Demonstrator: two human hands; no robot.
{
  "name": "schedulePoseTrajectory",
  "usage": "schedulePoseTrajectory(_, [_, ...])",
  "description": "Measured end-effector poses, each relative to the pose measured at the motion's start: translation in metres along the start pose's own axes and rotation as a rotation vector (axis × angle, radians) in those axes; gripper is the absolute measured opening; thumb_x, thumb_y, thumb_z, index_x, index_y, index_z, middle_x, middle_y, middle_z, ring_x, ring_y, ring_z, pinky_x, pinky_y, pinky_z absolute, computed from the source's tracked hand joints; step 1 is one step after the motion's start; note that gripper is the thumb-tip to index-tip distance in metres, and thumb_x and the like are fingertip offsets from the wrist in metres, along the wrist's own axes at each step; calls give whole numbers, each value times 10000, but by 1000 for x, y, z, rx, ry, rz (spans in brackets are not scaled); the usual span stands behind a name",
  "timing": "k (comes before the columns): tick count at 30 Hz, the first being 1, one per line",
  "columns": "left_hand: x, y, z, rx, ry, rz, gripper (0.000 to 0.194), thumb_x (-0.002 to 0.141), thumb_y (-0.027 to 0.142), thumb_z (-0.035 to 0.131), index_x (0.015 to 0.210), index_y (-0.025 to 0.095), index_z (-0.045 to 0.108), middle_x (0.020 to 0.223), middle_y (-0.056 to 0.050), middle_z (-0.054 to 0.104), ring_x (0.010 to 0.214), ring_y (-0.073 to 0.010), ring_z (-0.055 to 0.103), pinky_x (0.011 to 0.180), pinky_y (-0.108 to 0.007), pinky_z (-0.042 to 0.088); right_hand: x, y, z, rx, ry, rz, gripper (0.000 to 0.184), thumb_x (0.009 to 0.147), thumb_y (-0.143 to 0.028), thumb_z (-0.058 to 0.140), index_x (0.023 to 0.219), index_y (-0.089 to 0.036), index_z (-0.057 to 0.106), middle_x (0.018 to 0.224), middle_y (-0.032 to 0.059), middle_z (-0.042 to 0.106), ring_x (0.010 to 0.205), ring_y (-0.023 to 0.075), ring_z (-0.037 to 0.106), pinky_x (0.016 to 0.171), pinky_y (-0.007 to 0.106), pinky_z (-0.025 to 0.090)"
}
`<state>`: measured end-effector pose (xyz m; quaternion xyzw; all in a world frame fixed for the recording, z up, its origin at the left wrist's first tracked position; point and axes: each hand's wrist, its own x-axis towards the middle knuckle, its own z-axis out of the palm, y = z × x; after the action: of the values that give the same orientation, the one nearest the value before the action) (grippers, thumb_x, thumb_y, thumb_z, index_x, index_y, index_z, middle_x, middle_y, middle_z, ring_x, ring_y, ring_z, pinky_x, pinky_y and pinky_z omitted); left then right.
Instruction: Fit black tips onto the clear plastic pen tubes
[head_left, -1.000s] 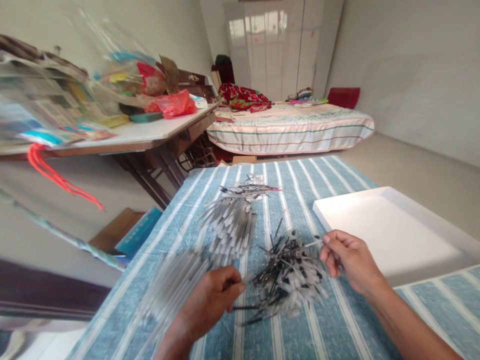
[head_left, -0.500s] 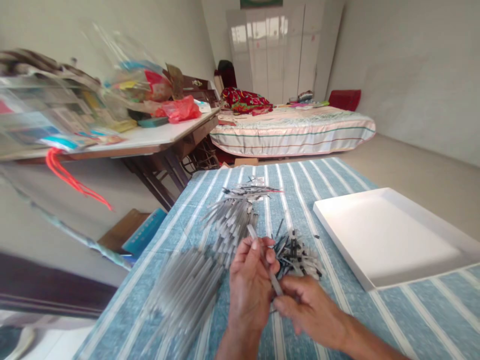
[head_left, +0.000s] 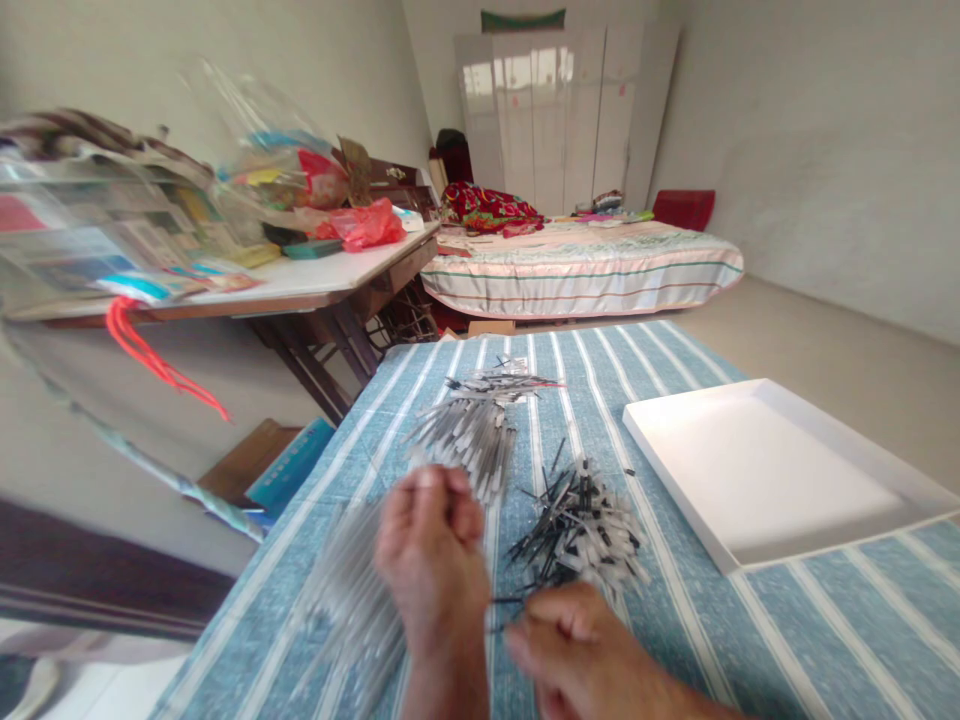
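Note:
My left hand (head_left: 433,550) is closed above the right edge of a near bundle of thin grey translucent tubes (head_left: 352,590). It is slightly blurred, and whatever its curled fingers hold is hidden. Lower right, my right hand (head_left: 581,645) is pinched, thumb against forefinger; I cannot make out what is in it. Thin black pieces (head_left: 506,601) show just by its fingertips. Beyond that hand lies a loose heap of short black and clear pieces (head_left: 589,535). A second bundle of grey tubes (head_left: 472,435) lies behind my left hand.
A blue striped cloth (head_left: 675,640) covers the table. On the right stands a shallow white box lid (head_left: 780,470). Small dark and clear pieces (head_left: 502,382) lie at the far end. To the left is a cluttered desk (head_left: 300,285); a bed (head_left: 585,265) stands beyond.
Both hands were together on one grey tube; now they are apart. My left hand has moved left over the near bundle, and my right hand has shifted slightly left and down. The tube no longer shows.

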<state>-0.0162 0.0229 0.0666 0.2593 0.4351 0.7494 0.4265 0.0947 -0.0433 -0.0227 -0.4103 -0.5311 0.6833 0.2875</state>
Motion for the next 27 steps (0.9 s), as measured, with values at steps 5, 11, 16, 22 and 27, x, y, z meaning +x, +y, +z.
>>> schedulePoseTrajectory(5, [41, 40, -42, 474, 140, 428, 84, 738, 236, 553, 682, 192, 509, 537, 74, 495, 385, -58, 360, 351, -165, 269, -13, 5, -26, -547, 218, -309, 392, 787, -419, 484, 490, -176, 407, 444, -65, 335, 424, 54, 327, 408, 180, 221])
schedulePoseTrajectory(11, [41, 8, -102, 1593, -173, 254, 194, 777, 344, 464, 702, 199, 569, 598, -2, 588, 557, -180, 576, 546, -268, 405, 5, -9, -94, -906, 549, -269, 270, 845, -402, 425, 757, -205, 586, 584, -10, 575, 526, 134, 536, 530, 220, 366])
schedulePoseTrajectory(16, [46, -7, -122, 1841, -251, 366, 271, 806, 355, 422, 876, 156, 591, 976, -142, 601, 838, -291, 587, 670, -351, 431, 19, -2, -118, -1010, 744, -174, 346, 804, -500, 454, 924, -216, 612, 515, -9, 597, 481, 175, 558, 513, 250, 383])
schedulePoseTrajectory(22, [45, -28, -70, 1734, -415, 420, 228, 829, 275, 417, 896, 169, 607, 943, -99, 609, 890, -243, 575, 749, -322, 430, 25, 8, -126, -846, 758, -308, 309, 853, -427, 397, 799, -211, 611, 608, 11, 636, 572, 169, 589, 575, 248, 421])
schedulePoseTrajectory(27, [65, -83, -8, 1655, -518, 391, 125, 798, 194, 520, 760, 137, 625, 859, -85, 611, 863, -231, 579, 759, -360, 435, 22, 9, -125, -799, 750, -375, 288, 859, -390, 393, 755, -205, 589, 588, 6, 606, 558, 155, 572, 568, 236, 428])
